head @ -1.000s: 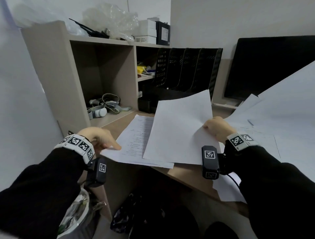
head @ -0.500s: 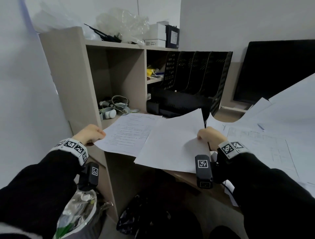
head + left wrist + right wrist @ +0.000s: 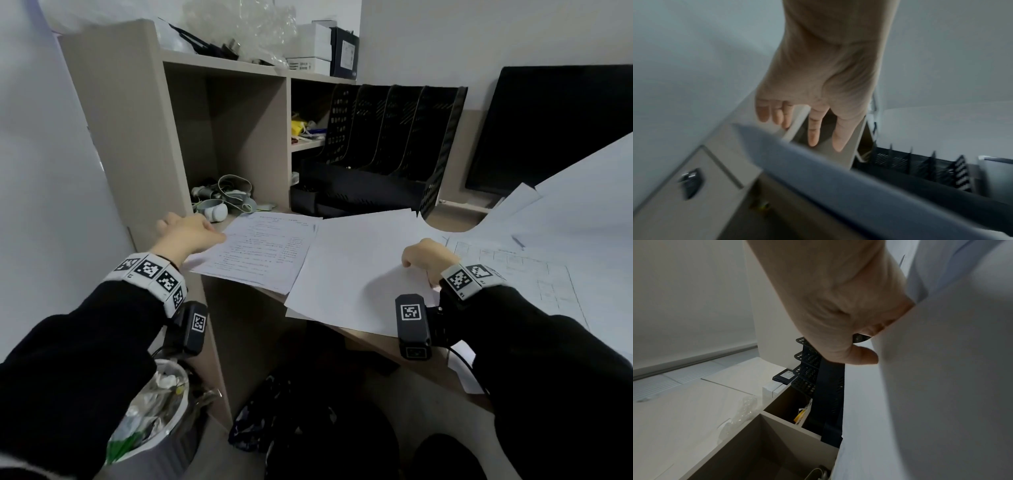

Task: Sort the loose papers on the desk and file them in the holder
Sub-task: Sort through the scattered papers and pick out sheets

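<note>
The right hand point(image 3: 430, 258) pinches the blank sheet point(image 3: 356, 270), which lies partly on the counter point(image 3: 370, 339) before the black holder point(image 3: 387, 144). The left hand point(image 3: 188, 231), fingers extended, apparently rests on the printed sheet point(image 3: 263, 253) without gripping it.

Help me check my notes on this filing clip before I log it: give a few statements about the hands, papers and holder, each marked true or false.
1. The right hand grips a blank white sheet. True.
2. The left hand is clenched into a fist round a pen. False: its fingers are extended and it holds no pen; it is at the left edge of the printed sheet.
3. The black file holder stands beside the shelf unit. True.
4. The printed sheet is already filed in the holder. False: it is out over the desk.
5. The monitor shows a bright document. False: its screen is dark.
</note>
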Action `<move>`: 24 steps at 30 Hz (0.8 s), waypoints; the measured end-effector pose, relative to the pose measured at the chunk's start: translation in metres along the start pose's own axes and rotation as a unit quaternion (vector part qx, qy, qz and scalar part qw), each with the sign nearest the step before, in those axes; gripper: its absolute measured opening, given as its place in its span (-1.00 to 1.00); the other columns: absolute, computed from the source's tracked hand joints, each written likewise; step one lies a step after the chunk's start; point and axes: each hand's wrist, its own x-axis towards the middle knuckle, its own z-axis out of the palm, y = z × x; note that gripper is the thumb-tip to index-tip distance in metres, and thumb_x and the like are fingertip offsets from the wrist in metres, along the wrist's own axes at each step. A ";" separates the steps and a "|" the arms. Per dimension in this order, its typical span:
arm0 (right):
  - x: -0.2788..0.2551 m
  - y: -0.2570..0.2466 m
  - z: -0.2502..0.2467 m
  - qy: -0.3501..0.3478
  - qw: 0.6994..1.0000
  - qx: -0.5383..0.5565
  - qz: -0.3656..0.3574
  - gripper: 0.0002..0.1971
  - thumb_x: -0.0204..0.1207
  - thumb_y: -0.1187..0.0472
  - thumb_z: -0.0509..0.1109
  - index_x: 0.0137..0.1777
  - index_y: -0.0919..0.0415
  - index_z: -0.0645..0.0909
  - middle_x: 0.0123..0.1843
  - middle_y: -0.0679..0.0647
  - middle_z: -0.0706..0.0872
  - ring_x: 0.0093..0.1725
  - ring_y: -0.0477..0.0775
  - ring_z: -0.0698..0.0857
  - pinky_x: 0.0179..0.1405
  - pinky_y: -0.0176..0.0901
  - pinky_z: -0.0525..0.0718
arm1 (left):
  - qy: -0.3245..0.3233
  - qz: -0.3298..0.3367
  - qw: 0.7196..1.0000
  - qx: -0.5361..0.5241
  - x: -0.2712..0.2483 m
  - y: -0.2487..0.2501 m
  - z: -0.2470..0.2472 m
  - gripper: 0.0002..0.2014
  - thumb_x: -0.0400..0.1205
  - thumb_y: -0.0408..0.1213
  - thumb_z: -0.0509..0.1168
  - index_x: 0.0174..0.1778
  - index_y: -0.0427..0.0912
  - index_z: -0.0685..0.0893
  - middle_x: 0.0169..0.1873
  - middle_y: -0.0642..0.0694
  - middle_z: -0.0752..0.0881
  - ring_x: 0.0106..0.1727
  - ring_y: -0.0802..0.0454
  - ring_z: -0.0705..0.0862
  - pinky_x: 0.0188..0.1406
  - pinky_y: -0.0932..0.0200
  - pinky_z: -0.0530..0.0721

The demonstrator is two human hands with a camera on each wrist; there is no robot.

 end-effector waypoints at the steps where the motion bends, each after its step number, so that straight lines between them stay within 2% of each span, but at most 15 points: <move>1: -0.002 -0.001 -0.001 -0.009 1.000 -0.003 0.001 -0.88 0.58 0.43 0.22 0.06 0.43 0.37 -0.27 0.19 0.39 -0.07 0.25 0.51 -0.03 0.00 0.61 | -0.013 0.001 1.000 0.012 -0.005 0.010 -0.002 -0.60 0.56 0.21 0.26 0.10 -0.01 0.64 0.39 -0.32 0.35 0.42 -0.26 0.23 0.32 -0.07 0.31; 3: -0.002 0.000 -0.007 -0.016 1.000 -0.004 -0.003 -0.78 0.57 0.38 0.25 0.18 0.42 0.40 -0.14 0.23 0.44 0.03 0.26 0.50 0.27 0.06 0.62 | -0.007 0.021 0.999 0.035 -0.018 0.032 -0.006 -0.55 0.55 0.23 0.26 0.20 -0.01 0.62 0.41 -0.27 0.28 0.42 -0.26 0.20 0.33 -0.10 0.32; 4: -0.002 0.001 -0.011 -0.018 1.000 -0.001 -0.004 -0.71 0.57 0.35 0.26 0.26 0.40 0.42 -0.01 0.24 0.46 0.09 0.25 0.51 0.34 0.10 0.59 | 0.006 0.040 0.998 0.046 -0.026 0.044 -0.008 -0.56 0.56 0.21 0.26 0.23 0.01 0.61 0.42 -0.25 0.27 0.44 -0.27 0.20 0.35 -0.11 0.31; 6: 0.000 0.007 -0.024 -0.017 1.000 0.018 -0.006 -0.58 0.56 0.31 0.28 0.41 0.36 0.39 0.24 0.23 0.45 0.27 0.27 0.54 0.36 0.17 0.58 | 0.005 0.104 0.992 0.074 -0.045 0.072 -0.009 -0.55 0.59 0.19 0.23 0.31 0.06 0.59 0.46 -0.25 0.28 0.49 -0.31 0.21 0.43 -0.14 0.27; 8: -0.001 0.015 -0.039 -0.017 0.999 0.052 0.002 -0.51 0.55 0.28 0.30 0.48 0.28 0.37 0.42 0.21 0.44 0.37 0.27 0.51 0.33 0.17 0.59 | -0.052 0.180 0.976 0.112 -0.064 0.101 -0.008 -0.53 0.61 0.21 0.18 0.39 0.11 0.54 0.49 -0.24 0.32 0.52 -0.32 0.24 0.48 -0.13 0.25; 10: 0.000 0.029 -0.057 -0.008 0.998 0.065 0.004 -0.50 0.55 0.25 0.32 0.49 0.21 0.35 0.46 0.18 0.43 0.40 0.23 0.48 0.32 0.17 0.59 | -0.128 0.250 0.951 0.130 -0.083 0.130 -0.007 -0.52 0.63 0.21 0.17 0.44 0.12 0.51 0.51 -0.18 0.37 0.52 -0.24 0.32 0.52 -0.10 0.29; 13: 0.000 0.055 -0.083 0.000 0.998 0.066 0.015 -0.51 0.59 0.22 0.33 0.50 0.24 0.36 0.42 0.20 0.48 0.41 0.24 0.47 0.34 0.23 0.54 | -0.220 0.316 0.914 0.123 -0.110 0.165 -0.014 -0.50 0.69 0.09 0.16 0.54 0.00 0.43 0.55 0.00 0.39 0.55 -0.02 0.36 0.51 0.04 0.29; 15: -0.003 0.077 -0.101 0.013 0.998 0.055 0.035 -0.53 0.61 0.20 0.33 0.48 0.27 0.38 0.37 0.20 0.51 0.35 0.24 0.49 0.32 0.23 0.54 | -0.239 0.349 0.898 0.122 -0.123 0.194 -0.021 -0.50 0.72 0.04 0.14 0.56 -0.07 0.41 0.53 0.03 0.43 0.54 0.02 0.38 0.50 0.08 0.29; 17: -0.006 0.100 -0.115 0.025 0.998 0.035 0.044 -0.58 0.63 0.23 0.30 0.46 0.32 0.42 0.23 0.15 0.51 0.19 0.17 0.50 0.26 0.14 0.54 | -0.234 0.376 0.888 0.120 -0.131 0.224 -0.025 -0.51 0.70 0.06 0.15 0.53 -0.05 0.45 0.50 0.04 0.47 0.52 0.00 0.42 0.52 -0.03 0.37; 19: -0.009 0.119 -0.126 0.029 0.998 0.022 0.051 -0.62 0.64 0.26 0.29 0.42 0.36 0.48 0.14 0.14 0.46 0.07 0.11 0.45 0.17 0.04 0.55 | -0.230 0.387 0.887 0.107 -0.135 0.251 -0.023 -0.52 0.67 0.11 0.16 0.48 0.03 0.48 0.47 0.06 0.49 0.47 -0.02 0.46 0.42 -0.15 0.50; 20: -0.010 0.129 -0.131 0.027 0.998 0.019 0.059 -0.69 0.64 0.26 0.29 0.34 0.36 0.54 0.11 0.14 0.46 0.02 0.10 0.46 0.06 -0.03 0.54 | -0.238 0.383 0.887 0.094 -0.135 0.265 -0.019 -0.52 0.66 0.11 0.17 0.48 0.03 0.48 0.45 0.05 0.51 0.44 -0.02 0.50 0.36 -0.15 0.55; 22: -0.012 0.145 -0.138 0.019 0.997 0.024 0.071 -0.88 0.63 0.25 0.30 0.05 0.30 0.60 -0.03 0.12 0.51 -0.21 0.02 0.47 -0.20 -0.18 0.47 | -0.266 0.367 0.890 0.054 -0.136 0.289 -0.005 -0.47 0.66 0.09 0.22 0.52 -0.02 0.43 0.45 -0.02 0.51 0.36 -0.03 0.56 0.29 -0.12 0.62; 24: -0.009 0.154 -0.139 0.009 0.996 0.036 0.080 -0.89 0.64 0.23 0.29 -0.09 0.26 0.53 -0.22 0.03 0.47 -0.32 -0.06 0.40 -0.29 -0.23 0.43 | -0.290 0.336 0.896 0.029 -0.135 0.303 0.013 -0.40 0.63 0.09 0.27 0.55 -0.09 0.39 0.46 -0.10 0.50 0.31 -0.09 0.61 0.26 -0.14 0.65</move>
